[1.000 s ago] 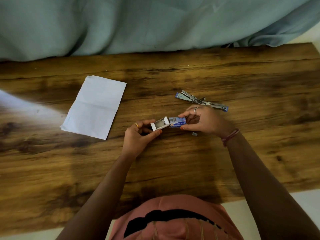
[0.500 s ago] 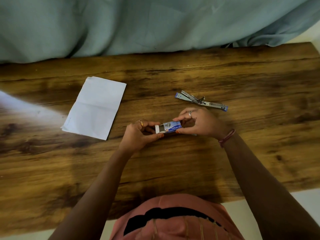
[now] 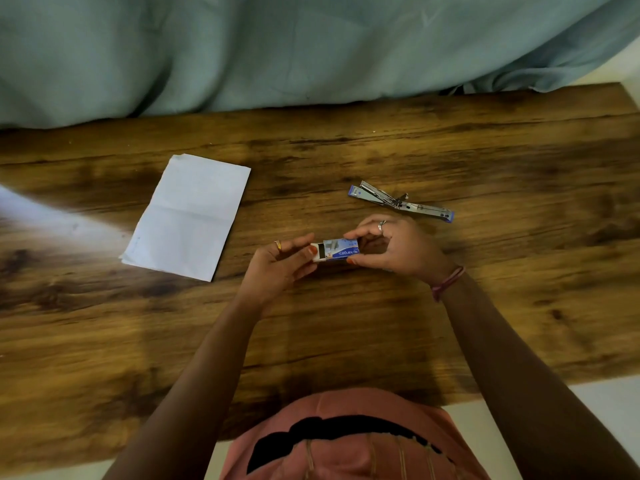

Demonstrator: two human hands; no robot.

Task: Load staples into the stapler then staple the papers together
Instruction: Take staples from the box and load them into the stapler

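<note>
- The left hand [image 3: 280,265] and the right hand [image 3: 391,247] hold a small staple box [image 3: 337,250] between them, just above the wooden table [image 3: 346,341].
- The right hand grips the blue sleeve of the box, thumb on the near edge and fingertips on the far edge.
- The left hand pinches the white inner tray, which sticks out a little at the box's left end; the thumb with the orange nail lies on it.
- A dark slit shows where tray meets sleeve. Whether any staples sit inside cannot be told from this view.
- The box's long axis runs left to right, from one hand to the other, so the tray can only slide along that line.
- The stapler [image 3: 401,202] lies swung open flat on the table, beyond the right hand and slightly to its right, near it but not touching.
- Its long axis runs left to right with a slight slant, the right end nearer the person.
- The right hand is clearly the closer one to the stapler, so I judge a reach for it would fall to that hand.
- The papers [image 3: 188,214] lie flat, well apart, to the far left of the left hand.
- Judging by this, the loading step is in hand and the stapling is not yet begun.
</note>
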